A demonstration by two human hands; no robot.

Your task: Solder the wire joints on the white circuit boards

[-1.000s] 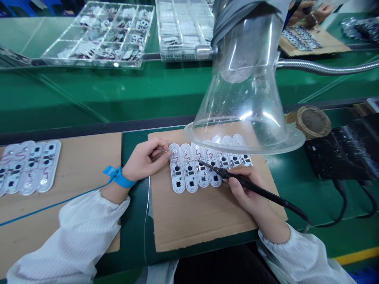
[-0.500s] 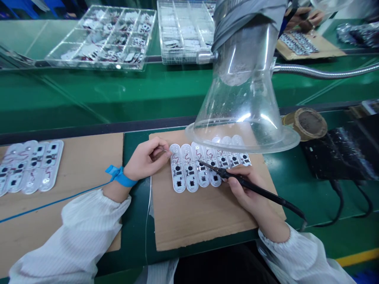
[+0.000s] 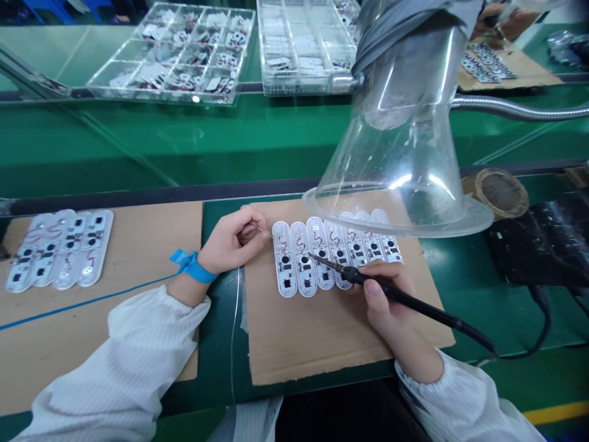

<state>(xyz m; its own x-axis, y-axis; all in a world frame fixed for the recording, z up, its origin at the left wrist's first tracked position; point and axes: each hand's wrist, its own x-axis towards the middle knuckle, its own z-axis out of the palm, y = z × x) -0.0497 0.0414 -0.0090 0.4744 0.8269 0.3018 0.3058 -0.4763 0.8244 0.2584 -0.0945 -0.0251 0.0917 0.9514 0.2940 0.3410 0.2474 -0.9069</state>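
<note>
My left hand [image 3: 235, 240] pinches a thin wire [image 3: 263, 229] at the left end of a row of white circuit boards [image 3: 288, 261]. A blue strap [image 3: 197, 269] goes round that wrist. My right hand [image 3: 389, 291] is closed round a black soldering iron [image 3: 375, 282], whose tip points left and lies over the second and third boards. The boards are long and rounded, with black parts and red wires, and they lie side by side on a cardboard sheet [image 3: 322, 344]. Whether the tip touches a board I cannot tell.
A clear fume hood [image 3: 391, 178] hangs over the right-hand boards. More boards [image 3: 69, 245] lie on cardboard at the left. Clear divided trays [image 3: 177, 55] stand at the back. To the right are a round tin [image 3: 500, 193] and a black box [image 3: 543, 239]. Another person's hands [image 3: 510, 21] show at the top right.
The whole view has shifted, so most things appear further right. The iron's tip has moved left along the row, from about the third board towards the second. Both hands keep their grips.
</note>
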